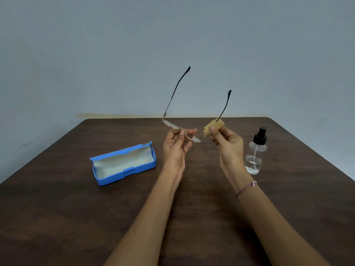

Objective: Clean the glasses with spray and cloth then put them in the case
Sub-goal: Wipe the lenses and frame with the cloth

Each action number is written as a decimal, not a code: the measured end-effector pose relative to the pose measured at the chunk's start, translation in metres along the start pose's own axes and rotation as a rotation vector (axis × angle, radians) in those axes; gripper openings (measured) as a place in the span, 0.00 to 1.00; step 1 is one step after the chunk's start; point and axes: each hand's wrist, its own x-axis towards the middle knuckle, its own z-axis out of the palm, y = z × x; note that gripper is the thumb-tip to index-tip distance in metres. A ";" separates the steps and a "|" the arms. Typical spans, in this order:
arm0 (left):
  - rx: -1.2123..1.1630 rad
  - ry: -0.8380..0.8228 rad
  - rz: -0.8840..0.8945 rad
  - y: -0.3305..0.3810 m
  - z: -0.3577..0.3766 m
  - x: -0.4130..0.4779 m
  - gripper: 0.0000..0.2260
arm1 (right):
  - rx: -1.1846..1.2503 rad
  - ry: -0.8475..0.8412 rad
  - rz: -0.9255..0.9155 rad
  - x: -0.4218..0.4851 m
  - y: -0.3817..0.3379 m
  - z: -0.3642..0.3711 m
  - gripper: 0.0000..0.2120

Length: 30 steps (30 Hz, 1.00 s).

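Observation:
Thin metal-framed glasses are held up over the table with both temple arms unfolded and pointing up and away. My left hand pinches the frame at the bridge. My right hand grips a folded yellow cloth wrapped around the base of the right temple arm near the hinge. A clear spray bottle with a black pump top stands upright just right of my right hand. The blue glasses case lies open on the left, its pale lining showing and nothing inside.
A dark brown wooden table carries everything, its far edge against a plain grey-blue wall. A beaded bracelet circles my right wrist.

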 end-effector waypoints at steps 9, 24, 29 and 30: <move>0.031 -0.029 0.011 -0.006 0.003 0.001 0.06 | -0.208 -0.101 -0.070 -0.008 0.007 0.009 0.08; -0.017 0.057 0.024 0.005 -0.004 0.004 0.06 | -0.085 -0.159 0.008 0.000 0.002 0.001 0.07; -0.042 0.063 0.030 0.006 -0.007 0.005 0.05 | -0.196 -0.204 0.040 -0.007 0.011 0.004 0.07; -0.043 0.061 0.028 0.007 -0.007 0.005 0.05 | -0.218 -0.210 0.048 -0.008 0.012 0.004 0.07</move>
